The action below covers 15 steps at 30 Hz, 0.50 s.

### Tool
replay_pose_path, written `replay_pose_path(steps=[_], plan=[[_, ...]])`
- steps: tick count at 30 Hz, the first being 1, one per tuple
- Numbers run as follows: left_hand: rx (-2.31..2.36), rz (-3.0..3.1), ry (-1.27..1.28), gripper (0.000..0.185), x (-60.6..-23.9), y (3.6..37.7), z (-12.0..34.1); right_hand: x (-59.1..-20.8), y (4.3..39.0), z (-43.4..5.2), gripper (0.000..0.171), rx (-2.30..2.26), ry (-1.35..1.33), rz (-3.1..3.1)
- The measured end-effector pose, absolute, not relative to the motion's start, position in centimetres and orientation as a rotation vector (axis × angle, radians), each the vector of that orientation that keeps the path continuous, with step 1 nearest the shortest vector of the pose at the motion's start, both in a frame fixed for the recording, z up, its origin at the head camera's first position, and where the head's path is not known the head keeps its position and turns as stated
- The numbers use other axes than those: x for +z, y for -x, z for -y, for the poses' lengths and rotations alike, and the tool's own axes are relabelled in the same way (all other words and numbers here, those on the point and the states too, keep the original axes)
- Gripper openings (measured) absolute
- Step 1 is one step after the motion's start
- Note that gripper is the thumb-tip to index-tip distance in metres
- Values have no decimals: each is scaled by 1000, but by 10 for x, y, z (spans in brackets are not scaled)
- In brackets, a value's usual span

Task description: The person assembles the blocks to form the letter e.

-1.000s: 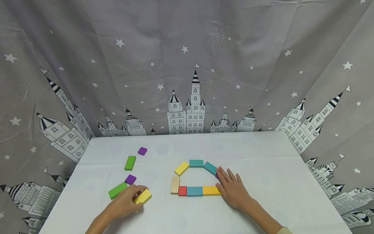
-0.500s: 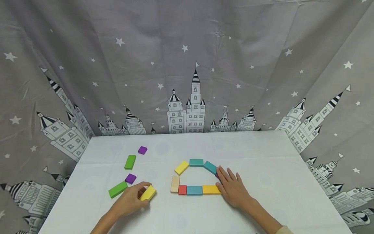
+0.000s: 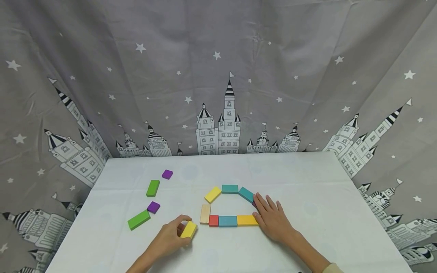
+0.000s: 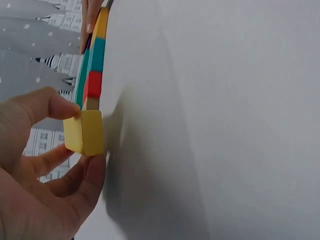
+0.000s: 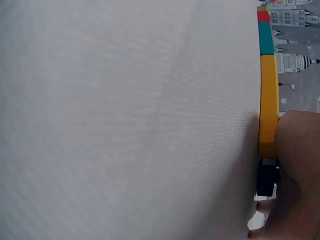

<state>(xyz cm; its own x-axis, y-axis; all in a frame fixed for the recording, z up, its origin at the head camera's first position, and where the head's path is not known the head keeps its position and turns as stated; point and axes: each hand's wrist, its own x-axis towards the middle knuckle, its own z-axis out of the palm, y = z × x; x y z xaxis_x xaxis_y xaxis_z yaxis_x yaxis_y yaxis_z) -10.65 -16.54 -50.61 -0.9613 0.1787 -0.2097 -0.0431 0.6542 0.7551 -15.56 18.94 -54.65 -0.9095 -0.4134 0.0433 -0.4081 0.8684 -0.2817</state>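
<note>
- A long green block (image 3: 138, 220) lies flat on the white table (image 3: 324, 212), at the near left.
- A small purple block (image 3: 153, 207) lies just beside it, a bit farther back.
- Another green block (image 3: 152, 188) and another purple block (image 3: 167, 174) lie farther back on the left.
- The left hand (image 3: 169, 237) pinches a yellow block (image 3: 189, 229) between its thumb and curled fingers (image 4: 82, 177). This block is at the near side of the table, just left of the ring of blocks.
- The ring has a wood block (image 3: 205, 214), a slanted yellow one (image 3: 212, 194), a teal one (image 3: 230, 189) at the far side and a slanted teal one (image 3: 246, 194).
- Its near row runs red (image 3: 213, 220), teal (image 3: 227, 221), then yellow-orange (image 3: 247, 220).
- The right hand (image 3: 272, 219) lies flat with straight fingers at the right end of the ring. It touches the yellow-orange block and a dark block (image 5: 266, 177) that is mostly hidden.
</note>
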Motion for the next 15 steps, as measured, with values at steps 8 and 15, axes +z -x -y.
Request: replay_pose_path(steps=[8,15], plan=[[1208,-2620,-35,55,-512,101,144,-546,156,-189,61,-438,648,-3008],[1177,-2685,-78,53,-515,100,137,-546,156,-189,60,-437,658,-3010]])
